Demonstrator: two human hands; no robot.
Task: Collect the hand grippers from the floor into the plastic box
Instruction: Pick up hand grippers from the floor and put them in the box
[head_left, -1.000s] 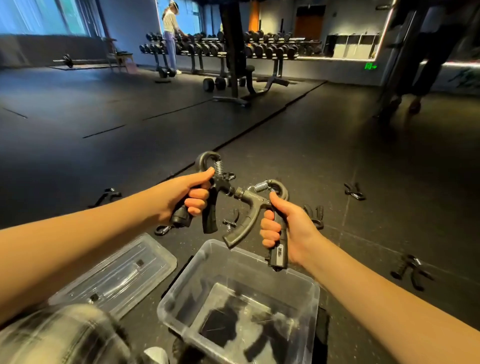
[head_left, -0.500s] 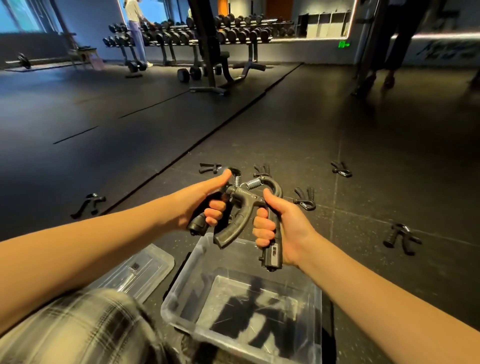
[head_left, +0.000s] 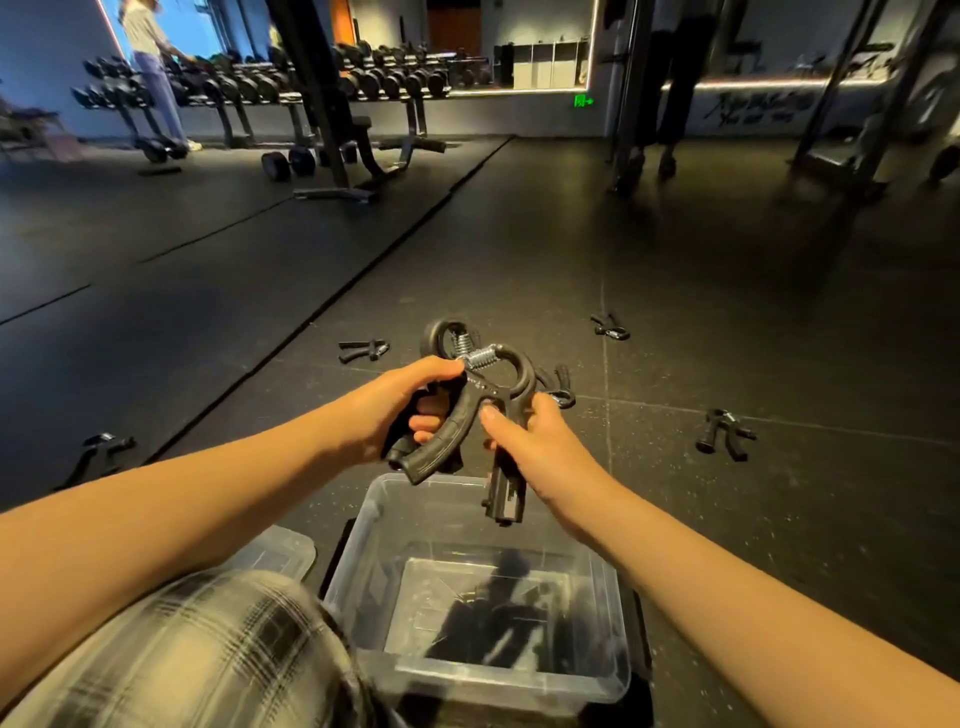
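The person crouched over the plastic box (head_left: 363, 540), which sat open on the dark floor (head_left: 727, 260) just below the arms, so that anything let go would fall straight in. The left hand (head_left: 400, 410) was curled round the handles of the first gripper (head_left: 434, 335), whose ring and spring stood up above the knuckles. The right hand (head_left: 540, 441) was wrapped round the straight handle of the second gripper (head_left: 447, 441), its curved handle swinging out to the left and its counter end hanging down over the box's far rim. The two tools crossed and seemed to touch at the springs, probably because both hands had been brought together above the opening to drop them as a pair. Neither was yet inside; the dark shapes in the box looked like shadows, though I could not tell for certain. The lid (head_left: 280, 551) lay just beside the box, out of the way. Much was left to gather: the left floor gripper (head_left: 101, 452), the middle floor gripper (head_left: 363, 351), the far floor gripper (head_left: 609, 327) and the right floor gripper (head_left: 724, 434) lay scattered, well apart.
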